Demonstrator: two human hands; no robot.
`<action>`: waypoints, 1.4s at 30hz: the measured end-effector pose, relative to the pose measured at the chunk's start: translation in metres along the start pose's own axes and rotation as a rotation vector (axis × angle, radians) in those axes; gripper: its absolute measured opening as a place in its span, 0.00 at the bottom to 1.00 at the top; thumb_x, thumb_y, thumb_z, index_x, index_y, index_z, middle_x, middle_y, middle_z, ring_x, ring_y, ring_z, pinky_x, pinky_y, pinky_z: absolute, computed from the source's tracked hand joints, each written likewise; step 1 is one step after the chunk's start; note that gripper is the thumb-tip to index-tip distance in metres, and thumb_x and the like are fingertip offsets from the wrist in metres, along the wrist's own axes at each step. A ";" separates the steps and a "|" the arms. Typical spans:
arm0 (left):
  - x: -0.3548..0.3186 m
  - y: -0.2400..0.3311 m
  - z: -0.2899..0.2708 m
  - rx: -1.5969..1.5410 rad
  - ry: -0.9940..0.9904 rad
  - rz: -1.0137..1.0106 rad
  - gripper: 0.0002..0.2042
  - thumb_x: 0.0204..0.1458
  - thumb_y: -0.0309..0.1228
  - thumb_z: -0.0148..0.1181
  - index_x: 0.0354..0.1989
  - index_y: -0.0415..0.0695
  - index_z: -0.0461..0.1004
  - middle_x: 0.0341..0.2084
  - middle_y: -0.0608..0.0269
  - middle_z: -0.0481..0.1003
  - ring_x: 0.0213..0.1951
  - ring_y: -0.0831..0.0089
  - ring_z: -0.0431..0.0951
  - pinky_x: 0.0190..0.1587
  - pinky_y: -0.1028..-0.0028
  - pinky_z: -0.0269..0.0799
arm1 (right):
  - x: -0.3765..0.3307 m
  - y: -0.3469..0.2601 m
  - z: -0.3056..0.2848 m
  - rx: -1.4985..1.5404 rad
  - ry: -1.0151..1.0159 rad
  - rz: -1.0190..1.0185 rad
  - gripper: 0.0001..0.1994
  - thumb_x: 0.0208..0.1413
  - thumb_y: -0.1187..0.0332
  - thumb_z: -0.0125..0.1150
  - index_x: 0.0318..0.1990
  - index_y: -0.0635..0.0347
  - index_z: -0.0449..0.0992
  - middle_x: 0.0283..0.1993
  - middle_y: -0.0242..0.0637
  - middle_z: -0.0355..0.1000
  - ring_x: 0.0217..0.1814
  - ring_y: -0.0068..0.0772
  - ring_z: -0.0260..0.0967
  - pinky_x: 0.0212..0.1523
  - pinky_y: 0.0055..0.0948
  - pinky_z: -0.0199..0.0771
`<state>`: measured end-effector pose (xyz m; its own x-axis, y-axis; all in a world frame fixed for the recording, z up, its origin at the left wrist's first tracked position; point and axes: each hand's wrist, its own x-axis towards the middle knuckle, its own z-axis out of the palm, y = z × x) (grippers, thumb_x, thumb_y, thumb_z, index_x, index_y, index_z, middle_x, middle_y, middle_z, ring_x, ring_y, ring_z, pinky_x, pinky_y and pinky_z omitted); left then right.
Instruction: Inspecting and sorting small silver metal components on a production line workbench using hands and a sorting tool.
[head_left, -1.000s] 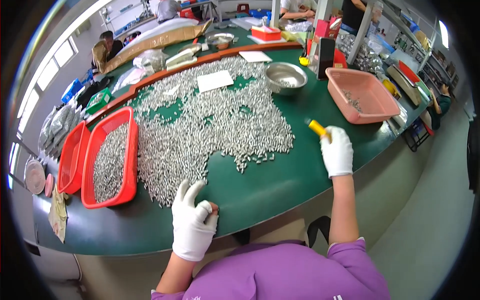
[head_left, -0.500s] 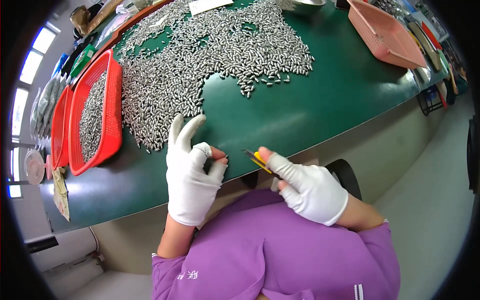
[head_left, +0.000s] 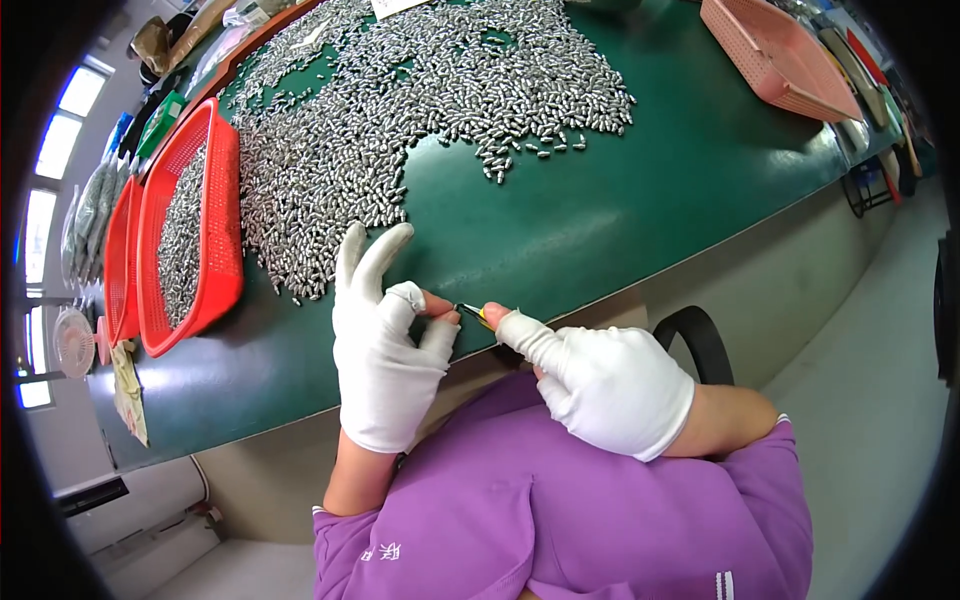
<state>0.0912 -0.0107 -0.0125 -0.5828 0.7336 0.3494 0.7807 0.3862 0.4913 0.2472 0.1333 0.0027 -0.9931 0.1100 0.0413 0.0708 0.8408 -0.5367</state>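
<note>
My left hand (head_left: 388, 360), in a white glove with bare thumb and forefinger tips, pinches a small metal part, mostly hidden by the fingertips. Its other fingers stretch up toward the pile. My right hand (head_left: 620, 385), gloved the same way, is closed around a yellow and black utility knife (head_left: 479, 317). The knife's blade tip is at the left fingertips, where it seems to meet the part; exact contact is too small to tell. Beyond both hands, a wide spread of small silver metal parts (head_left: 480, 85) covers much of the green table (head_left: 540, 240).
At the left stands a red plastic basket (head_left: 222, 225) holding many of the same parts, with another red basket (head_left: 120, 265) beside it. A pink basket (head_left: 785, 65) sits at the far right. The table's near edge runs just in front of me; a black chair (head_left: 705, 340) is below it.
My right hand has moved left, bringing the knife blade up to the left fingertips. The left hand keeps its pinch and has hardly moved.
</note>
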 end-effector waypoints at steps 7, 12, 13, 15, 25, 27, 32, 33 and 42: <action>-0.001 -0.002 -0.002 0.005 -0.005 0.040 0.13 0.34 0.18 0.66 0.24 0.43 0.67 0.55 0.53 0.68 0.63 0.38 0.58 0.56 0.55 0.63 | 0.004 0.001 -0.001 0.049 -0.029 -0.039 0.30 0.51 0.71 0.53 0.65 0.59 0.62 0.21 0.39 0.70 0.17 0.38 0.69 0.20 0.36 0.73; 0.002 0.000 -0.001 -0.032 -0.043 -0.003 0.13 0.33 0.13 0.64 0.23 0.39 0.65 0.56 0.52 0.69 0.66 0.43 0.57 0.56 0.60 0.68 | 0.014 0.002 -0.016 0.001 -0.149 -0.061 0.30 0.52 0.71 0.51 0.66 0.61 0.61 0.21 0.39 0.71 0.19 0.40 0.71 0.22 0.36 0.74; 0.004 0.000 0.001 -0.032 -0.045 0.001 0.13 0.33 0.13 0.64 0.23 0.39 0.65 0.56 0.52 0.69 0.66 0.42 0.57 0.56 0.60 0.68 | 0.016 0.004 -0.019 -0.034 -0.192 -0.061 0.29 0.53 0.71 0.50 0.66 0.62 0.60 0.21 0.40 0.71 0.19 0.40 0.71 0.23 0.36 0.74; 0.006 0.000 0.000 -0.032 -0.037 0.008 0.13 0.34 0.14 0.64 0.22 0.40 0.65 0.56 0.52 0.69 0.66 0.42 0.56 0.57 0.60 0.66 | 0.019 0.003 -0.024 -0.051 -0.194 -0.046 0.30 0.52 0.72 0.51 0.66 0.59 0.61 0.21 0.39 0.71 0.18 0.40 0.70 0.22 0.37 0.73; -0.002 0.002 0.000 -0.009 0.040 0.022 0.10 0.33 0.20 0.68 0.19 0.43 0.70 0.53 0.50 0.69 0.62 0.37 0.60 0.57 0.53 0.63 | 0.031 0.020 -0.020 0.678 0.070 0.065 0.27 0.56 0.67 0.59 0.62 0.63 0.61 0.39 0.45 0.75 0.33 0.37 0.75 0.36 0.35 0.75; -0.004 0.002 -0.002 -0.019 0.052 0.008 0.10 0.33 0.20 0.67 0.19 0.43 0.70 0.53 0.50 0.69 0.62 0.38 0.60 0.57 0.53 0.63 | 0.038 0.020 -0.033 1.300 -0.036 0.208 0.13 0.55 0.66 0.64 0.42 0.57 0.66 0.31 0.30 0.67 0.28 0.21 0.64 0.30 0.23 0.66; 0.000 0.008 0.000 -0.019 0.094 0.007 0.08 0.35 0.19 0.65 0.21 0.43 0.71 0.52 0.50 0.70 0.62 0.39 0.61 0.59 0.55 0.62 | 0.043 0.031 -0.027 1.522 0.084 0.049 0.22 0.54 0.47 0.64 0.30 0.55 0.65 0.28 0.27 0.64 0.24 0.18 0.58 0.24 0.20 0.59; 0.000 0.006 -0.001 -0.078 0.139 -0.025 0.08 0.36 0.18 0.64 0.23 0.42 0.71 0.52 0.50 0.70 0.62 0.41 0.61 0.59 0.55 0.62 | 0.043 0.033 -0.036 1.311 0.175 0.087 0.22 0.54 0.46 0.64 0.33 0.56 0.67 0.29 0.27 0.65 0.25 0.16 0.58 0.24 0.19 0.59; -0.003 -0.028 -0.018 -0.795 0.345 -0.250 0.07 0.54 0.15 0.52 0.36 0.42 0.67 0.39 0.60 0.75 0.39 0.78 0.73 0.44 0.79 0.67 | 0.056 0.172 -0.102 -0.211 0.881 0.514 0.25 0.49 0.68 0.64 0.57 0.57 0.69 0.53 0.46 0.70 0.52 0.49 0.71 0.52 0.41 0.72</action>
<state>0.0668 -0.0337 -0.0124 -0.8500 0.4221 0.3152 0.3102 -0.0825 0.9471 0.2131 0.3383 -0.0014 -0.4240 0.7580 0.4958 0.5654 0.6491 -0.5089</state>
